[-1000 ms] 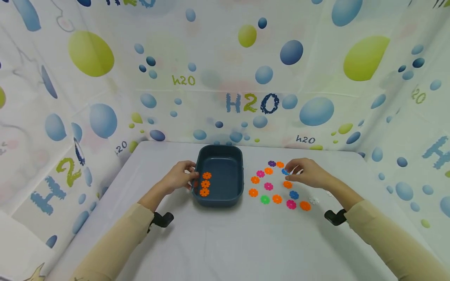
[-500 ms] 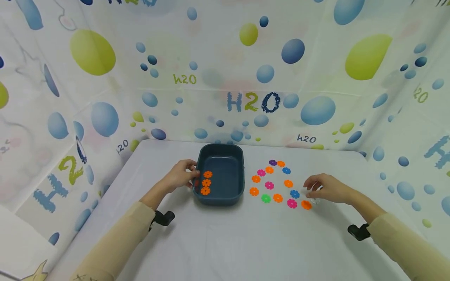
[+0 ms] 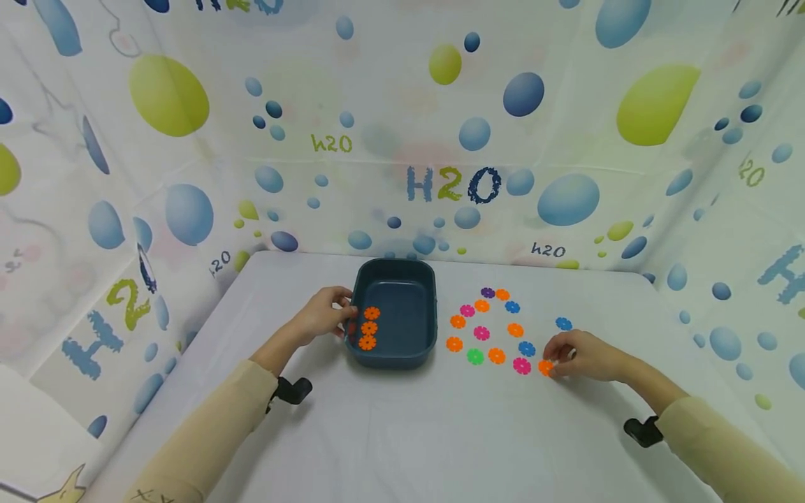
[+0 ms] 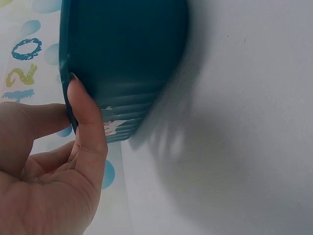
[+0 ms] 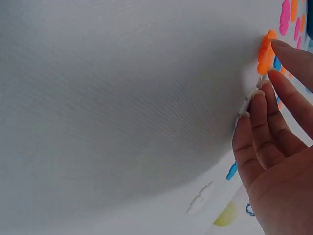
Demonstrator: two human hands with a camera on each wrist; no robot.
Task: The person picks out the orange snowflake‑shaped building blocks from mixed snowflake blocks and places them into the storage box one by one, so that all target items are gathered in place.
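In the head view, my left hand [image 3: 322,314] grips the left rim of a dark blue rectangular tub [image 3: 402,360]. The left wrist view shows the thumb and fingers on both sides of that rim. Inside the tub, orange snowflake building discs [image 3: 370,327] lie in a row along the left. At the right, my right hand [image 3: 588,355] is low over the table, thumb and index fingertip at the edges of an orange snowflake disc [image 5: 266,53]. Its other fingertips are beside a white disc [image 5: 244,104], partly hidden.
Between tub and right hand lie several loose discs: pink [image 3: 522,366], green [image 3: 475,356], purple [image 3: 488,293], blue [image 3: 526,348] and orange [image 3: 497,355]. Another blue disc [image 3: 563,323] is beyond the right hand. A patterned curtain [image 3: 377,140] stands behind the white-covered table [image 3: 402,440].
My right hand has moved right and toward me from the far blue disc, then down to the near orange disc. The left hand has stayed on the tub's rim.
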